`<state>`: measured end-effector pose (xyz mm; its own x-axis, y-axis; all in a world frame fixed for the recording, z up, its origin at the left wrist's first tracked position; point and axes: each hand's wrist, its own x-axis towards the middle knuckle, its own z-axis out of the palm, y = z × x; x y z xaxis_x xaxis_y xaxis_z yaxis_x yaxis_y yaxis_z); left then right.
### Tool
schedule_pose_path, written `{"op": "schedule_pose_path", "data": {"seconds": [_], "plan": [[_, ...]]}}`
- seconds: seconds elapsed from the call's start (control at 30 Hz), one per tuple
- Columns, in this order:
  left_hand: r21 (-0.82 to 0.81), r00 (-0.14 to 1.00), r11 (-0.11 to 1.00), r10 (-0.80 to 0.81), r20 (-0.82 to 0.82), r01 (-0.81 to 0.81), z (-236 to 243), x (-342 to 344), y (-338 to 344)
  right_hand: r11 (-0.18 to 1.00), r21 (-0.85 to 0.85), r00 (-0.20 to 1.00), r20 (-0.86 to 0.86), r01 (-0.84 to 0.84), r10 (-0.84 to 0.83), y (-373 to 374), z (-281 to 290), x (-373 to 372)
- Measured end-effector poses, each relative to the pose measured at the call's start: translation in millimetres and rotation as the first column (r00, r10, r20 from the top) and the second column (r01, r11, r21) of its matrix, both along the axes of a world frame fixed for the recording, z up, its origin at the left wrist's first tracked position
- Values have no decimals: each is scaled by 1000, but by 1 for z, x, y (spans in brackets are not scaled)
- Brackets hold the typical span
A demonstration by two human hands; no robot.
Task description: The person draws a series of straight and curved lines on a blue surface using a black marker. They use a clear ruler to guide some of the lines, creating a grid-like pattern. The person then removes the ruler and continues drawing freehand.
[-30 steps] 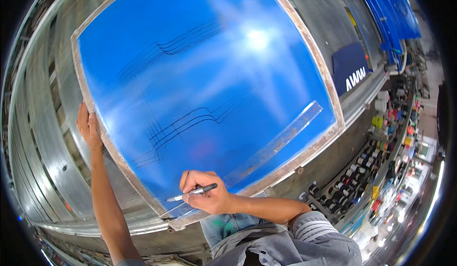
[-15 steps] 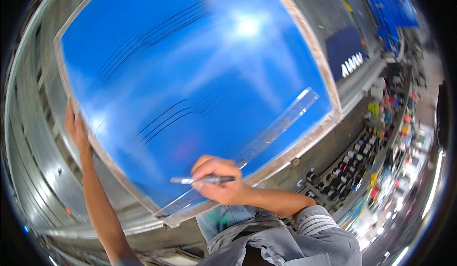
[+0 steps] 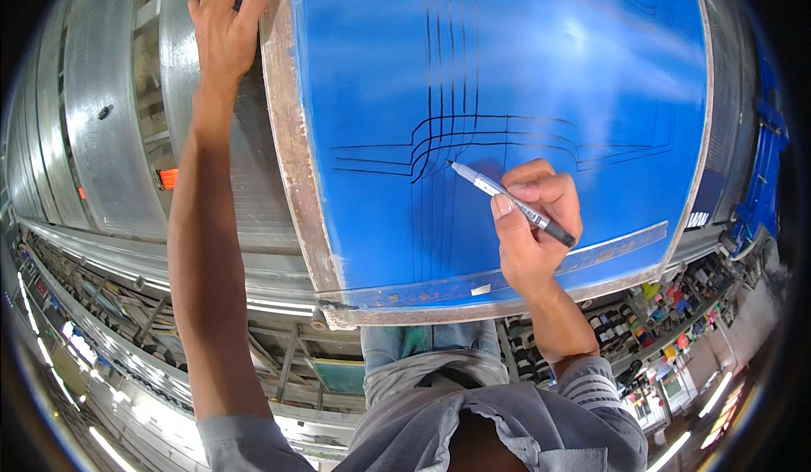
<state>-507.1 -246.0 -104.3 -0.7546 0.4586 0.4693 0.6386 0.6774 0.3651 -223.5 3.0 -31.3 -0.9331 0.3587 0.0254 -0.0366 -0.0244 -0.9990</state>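
Observation:
A large blue screen (image 3: 380,227) in a worn, pale frame (image 3: 296,160) carries thin black lines, some running up and down, others bending across them. My right hand (image 3: 541,227) is closed round a silver-grey marker (image 3: 490,187) with a black rear end. The marker's tip meets the blue surface just beneath the crossing curves. At the far left, my left hand (image 3: 226,29) rests by the frame's edge with fingers apart and the thumb on the rim; its fingertips run out of the picture. A clear ruler (image 3: 431,291) lies along the near side of the screen, partly behind my right wrist.
Long metal slats (image 3: 106,92) stretch away on the left, with an orange piece (image 3: 168,178) between them. Dark containers (image 3: 621,330) line a shelf at the lower right. Blue plastic sheeting (image 3: 764,168) hangs on the right, and a green panel (image 3: 345,377) sits below the frame.
The view has turned and moved closer to the drawn lines. My right hand has brought the marker's tip from over the near side to the crossing lines. My left hand stays at the frame's left edge.

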Motion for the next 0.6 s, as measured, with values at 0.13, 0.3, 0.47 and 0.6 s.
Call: {"op": "schedule_pose_path", "data": {"seconds": [0.13, 0.3, 0.47, 0.6], "plan": [[34, 983, 997, 56, 172, -63, 23, 9, 16, 991, 135, 999, -45, 20, -15, 0, -4, -6], [48, 986, 997, 60, 159, -68, 20, 7, 16, 986, 159, 996, -84, 56, -43, -2, -11, -14], [88, 984, 994, 49, 174, -65, 23, 9, 17, 980, 194, 995, -97, 36, -18, -1, -14, -15], [75, 982, 994, 64, 176, -78, 22, 9, 17, 981, 191, 997, -69, 46, -34, -2, -11, -16]]}}
